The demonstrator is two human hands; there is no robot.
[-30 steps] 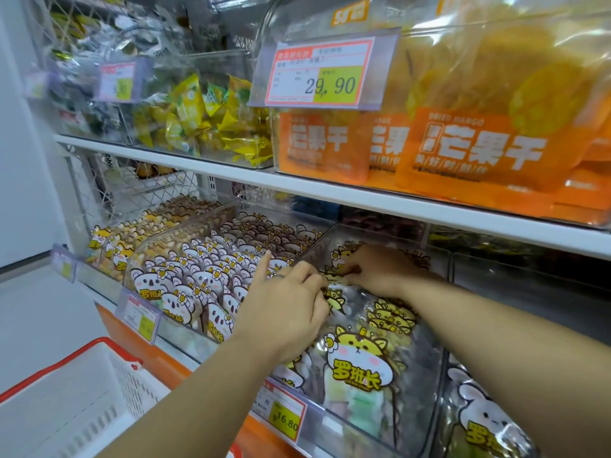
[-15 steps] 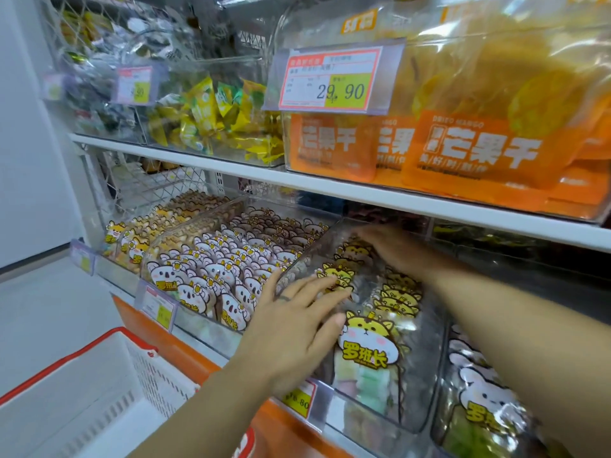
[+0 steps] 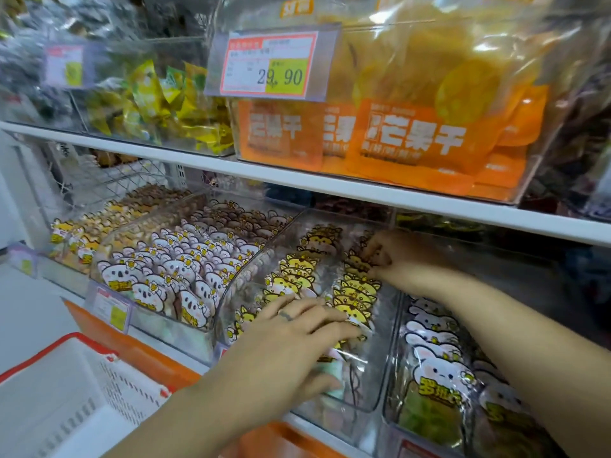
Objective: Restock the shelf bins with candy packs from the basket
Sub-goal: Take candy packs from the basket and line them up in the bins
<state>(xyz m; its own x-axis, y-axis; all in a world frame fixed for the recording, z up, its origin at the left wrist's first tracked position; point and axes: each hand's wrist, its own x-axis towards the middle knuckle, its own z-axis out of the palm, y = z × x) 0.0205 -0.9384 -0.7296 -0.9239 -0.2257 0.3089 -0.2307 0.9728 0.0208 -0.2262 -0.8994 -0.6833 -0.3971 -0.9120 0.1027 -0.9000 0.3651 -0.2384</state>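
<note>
Yellow cartoon-cat candy packs (image 3: pixel 355 292) stand in two rows inside a clear shelf bin (image 3: pixel 380 388) on the lower shelf. My left hand (image 3: pixel 294 338) lies over the front packs, fingers straight and pressing against them. Farther back in the same bin, my right hand (image 3: pixel 386 256) curls its fingers over the tops of the packs in the right row. The white basket (image 3: pixel 66 395) with a red rim sits at the lower left; no packs show in the part I see.
A bin of white koala packs (image 3: pixel 165 276) stands to the left, a bin of white rabbit packs (image 3: pixel 439 368) to the right. The upper shelf edge (image 3: pixel 363 190) hangs just above my right hand, carrying orange dried-mango bags (image 3: pixel 413 140) and a 29.90 price tag (image 3: pixel 274 64).
My left hand opened out and slid right onto the front yellow packs. My right hand moved toward the back of the bin along the right row.
</note>
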